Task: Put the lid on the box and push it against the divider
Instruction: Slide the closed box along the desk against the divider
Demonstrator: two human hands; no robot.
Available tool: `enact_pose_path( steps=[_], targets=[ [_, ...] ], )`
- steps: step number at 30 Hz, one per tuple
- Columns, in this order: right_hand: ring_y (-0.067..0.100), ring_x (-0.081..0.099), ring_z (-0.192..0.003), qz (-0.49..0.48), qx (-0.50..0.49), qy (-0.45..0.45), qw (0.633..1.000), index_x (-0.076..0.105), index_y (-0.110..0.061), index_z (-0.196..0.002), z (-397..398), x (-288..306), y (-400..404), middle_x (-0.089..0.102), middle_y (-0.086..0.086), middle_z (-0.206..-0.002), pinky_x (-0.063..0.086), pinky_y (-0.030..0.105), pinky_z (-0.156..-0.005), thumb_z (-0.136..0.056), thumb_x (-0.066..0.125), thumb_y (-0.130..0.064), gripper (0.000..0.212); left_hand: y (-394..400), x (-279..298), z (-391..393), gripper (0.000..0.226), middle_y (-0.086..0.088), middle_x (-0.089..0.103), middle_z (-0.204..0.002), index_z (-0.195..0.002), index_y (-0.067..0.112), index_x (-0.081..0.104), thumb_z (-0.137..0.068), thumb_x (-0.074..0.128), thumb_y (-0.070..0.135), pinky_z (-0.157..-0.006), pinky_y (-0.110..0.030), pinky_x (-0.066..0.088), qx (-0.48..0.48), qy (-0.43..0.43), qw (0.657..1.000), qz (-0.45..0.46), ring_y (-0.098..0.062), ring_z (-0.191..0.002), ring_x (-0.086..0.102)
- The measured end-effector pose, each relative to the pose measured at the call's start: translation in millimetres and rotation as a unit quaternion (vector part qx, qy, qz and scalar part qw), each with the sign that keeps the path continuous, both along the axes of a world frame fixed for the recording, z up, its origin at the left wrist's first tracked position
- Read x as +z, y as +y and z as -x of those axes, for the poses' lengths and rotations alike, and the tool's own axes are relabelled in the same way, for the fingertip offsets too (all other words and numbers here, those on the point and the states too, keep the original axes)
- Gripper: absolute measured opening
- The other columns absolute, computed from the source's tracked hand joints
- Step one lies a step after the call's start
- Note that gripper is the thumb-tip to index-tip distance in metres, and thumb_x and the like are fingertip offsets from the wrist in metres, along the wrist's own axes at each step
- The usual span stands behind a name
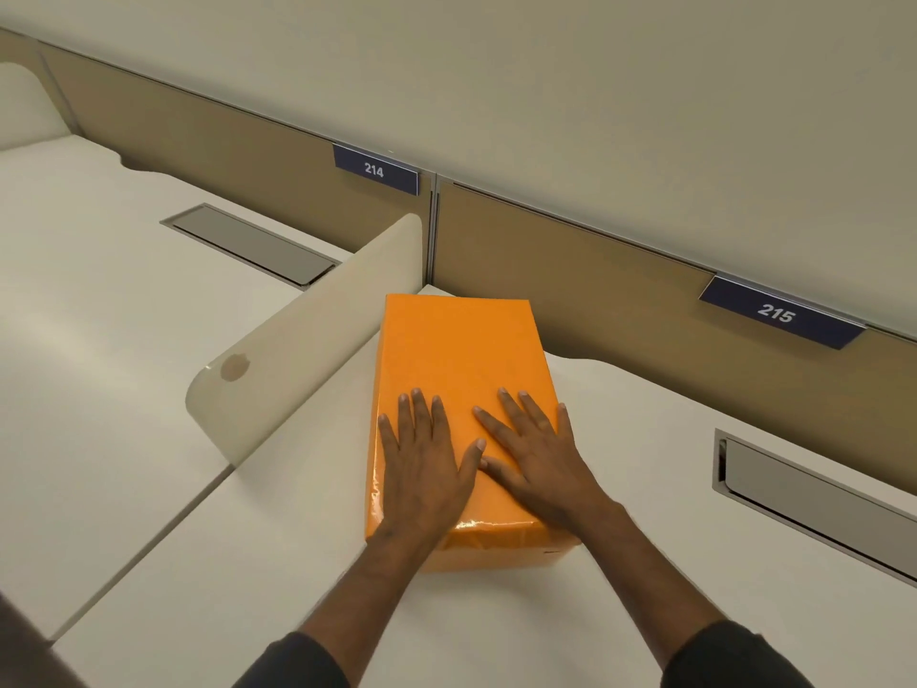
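An orange box (pixel 456 350) with its orange lid on stands on the white desk (pixel 620 563), long side running away from me. My left hand (pixel 426 459) and my right hand (pixel 536 454) both lie flat on the near half of the lid, fingers spread, thumbs almost touching. The cream side divider (pixel 307 330) rises just left of the box. The box's far left corner sits close to it, while the near end angles slightly away. The far end of the box is near the brown back panel (pixel 620 290).
The brown back panel carries blue number plates 214 (pixel 374 169) and 215 (pixel 779 314). A grey cable hatch (pixel 814 494) is set into the desk at the right, another hatch (pixel 253 243) on the neighbouring desk at the left.
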State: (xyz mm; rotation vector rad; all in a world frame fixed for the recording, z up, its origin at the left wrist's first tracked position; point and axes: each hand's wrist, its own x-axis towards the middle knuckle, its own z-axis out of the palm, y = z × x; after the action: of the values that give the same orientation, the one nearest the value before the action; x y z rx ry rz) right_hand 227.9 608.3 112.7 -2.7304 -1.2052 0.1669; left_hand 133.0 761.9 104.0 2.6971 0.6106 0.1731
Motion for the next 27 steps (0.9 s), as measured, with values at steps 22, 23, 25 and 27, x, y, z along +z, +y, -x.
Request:
enact_pose_path(
  steps=[22, 23, 25, 27],
  targets=[
    [0.033, 0.003, -0.154, -0.054, -0.194, -0.037, 0.979, 0.013, -0.038, -0.156, -74.4, -4.4, 164.6, 0.010, 0.006, -0.168, -0.002, 0.069, -0.117, -0.101, 0.018, -0.057, 0.058, 188.6, -1.9, -148.9, 0.075, -0.004, 0.011, -0.169, -0.158, 0.020, 0.017, -0.098, 0.033, 0.061, -0.127, -0.047, 0.003, -0.170, -0.033, 0.983, -0.059, -0.021, -0.156, 0.004],
    [0.034, 0.003, -0.154, -0.055, -0.199, -0.037, 0.978, 0.014, -0.038, -0.156, -77.6, -4.4, 170.1, 0.010, 0.007, -0.168, -0.002, 0.069, -0.117, -0.102, 0.018, -0.057, 0.058, 194.3, -2.0, -154.1, 0.074, -0.003, 0.012, -0.169, -0.158, 0.020, 0.017, -0.098, 0.033, 0.061, -0.127, -0.046, 0.003, -0.175, -0.034, 0.982, -0.057, -0.022, -0.156, 0.005],
    [0.034, 0.002, -0.154, -0.058, -0.209, -0.034, 0.976, 0.014, -0.037, -0.156, -83.9, -3.5, 179.9, 0.009, 0.008, -0.168, -0.003, 0.070, -0.117, -0.102, 0.019, -0.055, 0.057, 205.0, -2.3, -164.4, 0.074, -0.002, 0.012, -0.169, -0.158, 0.022, 0.018, -0.097, 0.034, 0.061, -0.127, -0.046, 0.003, -0.183, -0.035, 0.981, -0.054, -0.022, -0.156, 0.004],
    [0.035, 0.001, -0.154, -0.058, -0.216, -0.029, 0.974, 0.013, -0.036, -0.156, -90.0, -1.8, 188.3, 0.008, 0.008, -0.168, -0.003, 0.070, -0.116, -0.102, 0.020, -0.055, 0.058, 214.4, -2.5, -174.0, 0.073, -0.001, 0.012, -0.169, -0.158, 0.023, 0.018, -0.098, 0.035, 0.060, -0.127, -0.045, 0.003, -0.191, -0.038, 0.979, -0.051, -0.021, -0.156, 0.005]
  ],
)
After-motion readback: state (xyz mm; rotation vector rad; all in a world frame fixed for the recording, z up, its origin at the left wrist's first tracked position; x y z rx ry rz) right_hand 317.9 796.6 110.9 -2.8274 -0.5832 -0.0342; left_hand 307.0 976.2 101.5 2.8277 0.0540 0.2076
